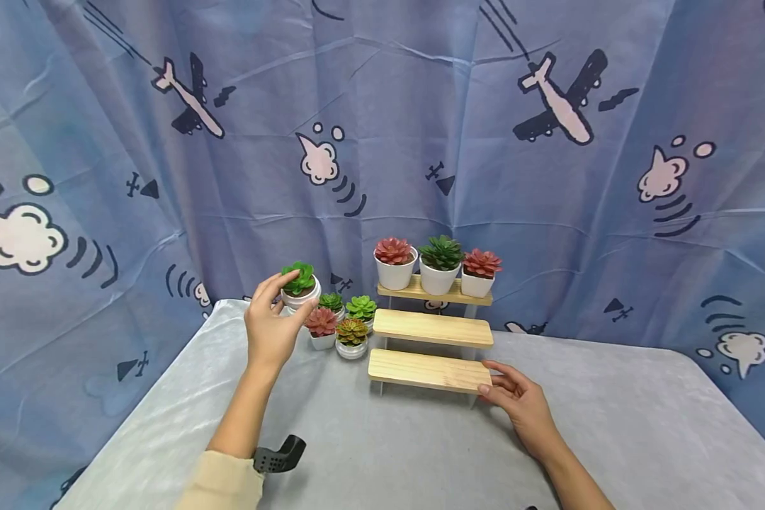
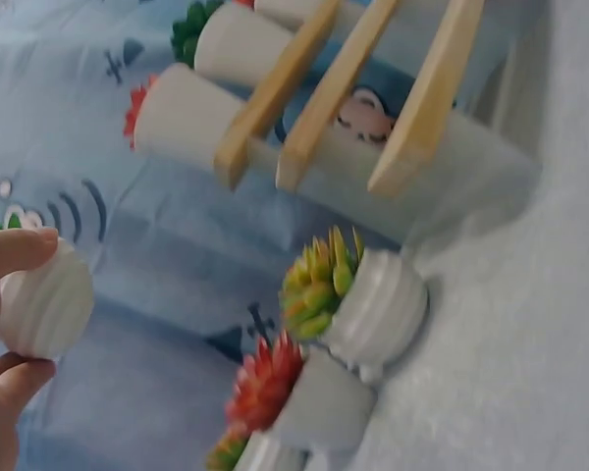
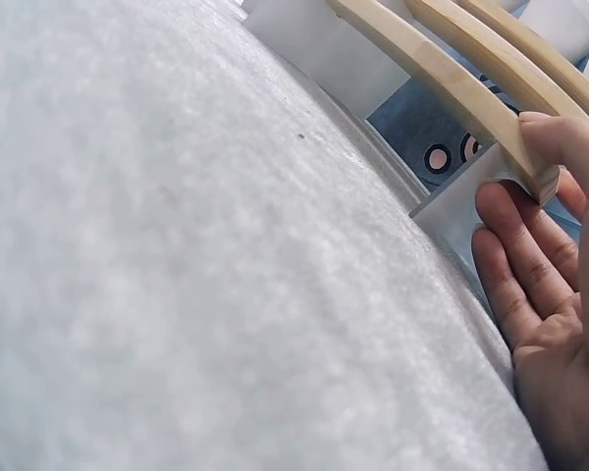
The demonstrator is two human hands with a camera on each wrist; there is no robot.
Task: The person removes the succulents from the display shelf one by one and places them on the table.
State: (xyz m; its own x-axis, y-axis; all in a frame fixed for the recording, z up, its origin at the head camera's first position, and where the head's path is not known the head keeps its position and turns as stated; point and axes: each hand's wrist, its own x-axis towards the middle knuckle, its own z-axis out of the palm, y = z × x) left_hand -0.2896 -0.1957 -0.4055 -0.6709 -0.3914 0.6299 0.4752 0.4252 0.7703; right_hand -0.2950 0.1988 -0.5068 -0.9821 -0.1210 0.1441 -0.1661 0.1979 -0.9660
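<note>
Left hand (image 1: pixel 269 327) pinches the green succulent pot (image 1: pixel 300 287) above the worktop (image 1: pixel 370 439), while the right hand (image 1: pixel 521 402), fingers relaxed, touches the wooden stand (image 1: pixel 428 370)'s lowest step.

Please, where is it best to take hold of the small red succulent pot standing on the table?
Probably grip the red succulent pot by its white wall, from the front-left. Other pots crowd its right and rear, and the leaves cover the top.
</note>
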